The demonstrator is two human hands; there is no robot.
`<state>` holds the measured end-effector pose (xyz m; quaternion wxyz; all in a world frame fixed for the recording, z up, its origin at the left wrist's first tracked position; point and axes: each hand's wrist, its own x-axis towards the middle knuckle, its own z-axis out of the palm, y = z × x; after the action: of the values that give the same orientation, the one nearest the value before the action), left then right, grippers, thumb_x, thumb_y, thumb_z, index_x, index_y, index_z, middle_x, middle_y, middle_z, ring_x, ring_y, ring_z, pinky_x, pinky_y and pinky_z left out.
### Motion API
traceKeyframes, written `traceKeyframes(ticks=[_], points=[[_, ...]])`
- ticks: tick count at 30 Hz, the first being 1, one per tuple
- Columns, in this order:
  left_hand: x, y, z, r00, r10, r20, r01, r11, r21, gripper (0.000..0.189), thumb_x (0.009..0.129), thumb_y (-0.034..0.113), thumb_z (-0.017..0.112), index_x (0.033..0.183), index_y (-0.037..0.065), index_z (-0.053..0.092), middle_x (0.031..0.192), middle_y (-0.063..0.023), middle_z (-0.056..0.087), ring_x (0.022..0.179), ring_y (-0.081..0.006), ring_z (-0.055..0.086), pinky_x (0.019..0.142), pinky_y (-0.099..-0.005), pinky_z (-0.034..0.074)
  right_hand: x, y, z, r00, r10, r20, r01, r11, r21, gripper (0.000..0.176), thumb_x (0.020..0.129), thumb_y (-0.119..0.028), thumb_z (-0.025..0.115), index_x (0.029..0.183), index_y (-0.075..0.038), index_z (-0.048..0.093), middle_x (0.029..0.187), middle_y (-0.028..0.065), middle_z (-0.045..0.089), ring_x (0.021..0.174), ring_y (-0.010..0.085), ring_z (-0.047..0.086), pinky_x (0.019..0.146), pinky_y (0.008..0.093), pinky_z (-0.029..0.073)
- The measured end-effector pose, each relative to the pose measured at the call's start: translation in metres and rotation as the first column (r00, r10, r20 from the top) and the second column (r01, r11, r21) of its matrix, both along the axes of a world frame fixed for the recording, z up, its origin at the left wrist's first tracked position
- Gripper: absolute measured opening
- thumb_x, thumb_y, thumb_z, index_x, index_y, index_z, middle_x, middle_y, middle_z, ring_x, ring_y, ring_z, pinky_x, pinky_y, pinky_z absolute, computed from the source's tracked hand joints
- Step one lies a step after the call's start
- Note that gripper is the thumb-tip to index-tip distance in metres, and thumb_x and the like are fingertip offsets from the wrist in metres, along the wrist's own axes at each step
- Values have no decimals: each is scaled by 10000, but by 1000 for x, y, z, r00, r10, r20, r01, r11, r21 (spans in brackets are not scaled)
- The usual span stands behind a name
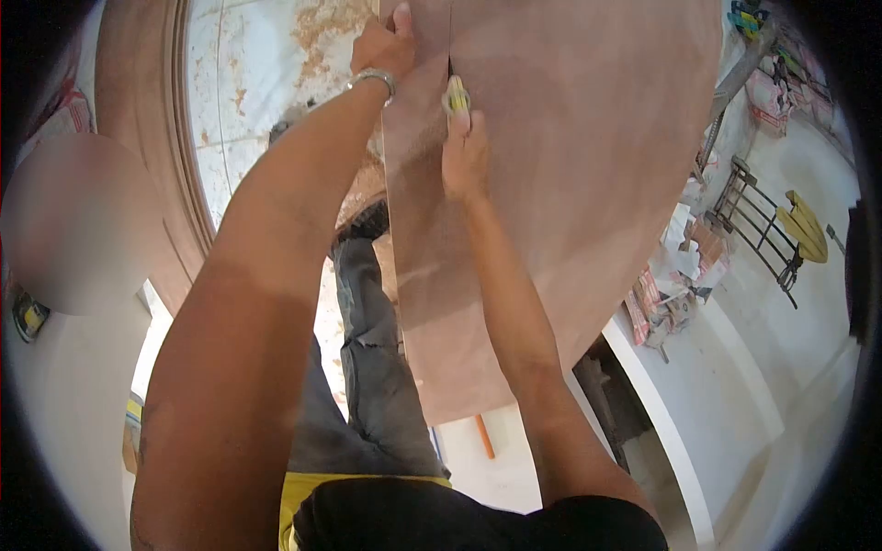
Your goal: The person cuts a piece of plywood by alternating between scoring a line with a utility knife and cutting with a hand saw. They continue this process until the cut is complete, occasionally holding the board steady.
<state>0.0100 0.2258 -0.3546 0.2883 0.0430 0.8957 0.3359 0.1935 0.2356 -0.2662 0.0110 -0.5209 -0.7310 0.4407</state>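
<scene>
A large brown sheet (570,202) lies in front of me, with a dark slit running up from its upper middle part. My right hand (467,158) is closed round a yellow and grey cutter (457,96), whose tip is at the lower end of the slit. My left hand (384,46), with a bracelet at the wrist, is at the sheet's upper left edge. Its thumb points up, and its fingers are closed on that edge. The part of the sheet left of the slit looks darker.
A brown wooden frame (152,119) and dusty white tiles (207,83) are at the left. Under the sheet's lower edge is an orange stick (485,437). Torn bags (666,285) and a black metal rack (758,225) lie at the right.
</scene>
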Motion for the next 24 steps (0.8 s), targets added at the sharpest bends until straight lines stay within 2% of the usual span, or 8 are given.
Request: traceKeyframes(ticks=[2, 5, 8, 10, 11, 13, 17, 24], points=[[-11, 1, 4, 1000, -19, -21, 20, 1000, 15, 772, 934, 664, 390, 1192, -25, 626, 1148, -279, 656, 1111, -432, 613, 959, -472, 465, -12, 13, -36, 999, -46, -28, 45, 999, -23, 419, 1044, -385, 393, 987, 19, 490, 758, 178, 579, 754, 378, 600, 715, 498, 461], [-8, 3, 24, 999, -31, 25, 30, 999, 27, 777, 929, 669, 396, 1200, -22, 625, 1160, -271, 656, 1121, -427, 611, 964, -472, 463, -5, 16, -25, 996, -86, -31, 78, 975, -207, 388, 1031, -324, 424, 1022, 57, 498, 891, 296, 592, 871, 468, 585, 783, 487, 449], [-13, 6, 10, 1000, 5, -7, -5, 1000, -12, 771, 928, 663, 403, 1205, -22, 624, 1167, -264, 658, 1135, -420, 607, 970, -473, 461, 57, -32, 30, 974, 151, -166, -121, 976, 179, 372, 1031, -320, 439, 1090, 40, 514, 929, 251, 597, 864, 369, 583, 779, 449, 457], [-9, 2, -9, 999, 6, -39, -6, 1000, 5, 765, 928, 658, 409, 1209, -20, 624, 1172, -259, 659, 1144, -415, 605, 975, -473, 459, 81, -62, 112, 948, -171, 268, 238, 940, -244, 339, 1024, -288, 455, 1146, 19, 535, 955, 222, 619, 889, 332, 600, 790, 425, 469], [-7, -1, -2, 1000, 11, -17, -11, 1000, 28, 761, 929, 655, 409, 1205, -21, 625, 1172, -260, 658, 1146, -416, 604, 977, -474, 458, 133, -83, 123, 969, 93, 230, -85, 995, -42, 353, 1020, -293, 463, 1168, 16, 546, 1022, 206, 648, 928, 310, 615, 803, 423, 477], [-9, 1, 23, 1000, 16, 18, -17, 997, 75, 755, 930, 649, 409, 1198, -22, 628, 1174, -263, 657, 1150, -417, 602, 980, -476, 456, 149, -92, 150, 983, -91, 158, 129, 959, -254, 336, 1009, -251, 483, 1173, 37, 542, 1054, 231, 629, 964, 341, 610, 820, 439, 471], [-3, 0, 18, 999, 27, 20, -27, 1000, -3, 763, 925, 656, 407, 1163, -29, 641, 1163, -267, 659, 1137, -429, 605, 979, -478, 457, 70, -47, 27, 993, -44, 107, 35, 996, 81, 331, 1026, -271, 434, 1040, 44, 535, 922, 210, 596, 851, 337, 574, 787, 435, 456], [-8, 2, 15, 999, -23, -42, 24, 999, 44, 760, 929, 655, 395, 1116, -34, 656, 1120, -286, 663, 1112, -450, 607, 966, -475, 463, -16, 7, 14, 981, -195, 7, 186, 925, -330, 342, 1038, -301, 427, 1007, 36, 478, 852, 255, 573, 816, 368, 593, 745, 453, 451]])
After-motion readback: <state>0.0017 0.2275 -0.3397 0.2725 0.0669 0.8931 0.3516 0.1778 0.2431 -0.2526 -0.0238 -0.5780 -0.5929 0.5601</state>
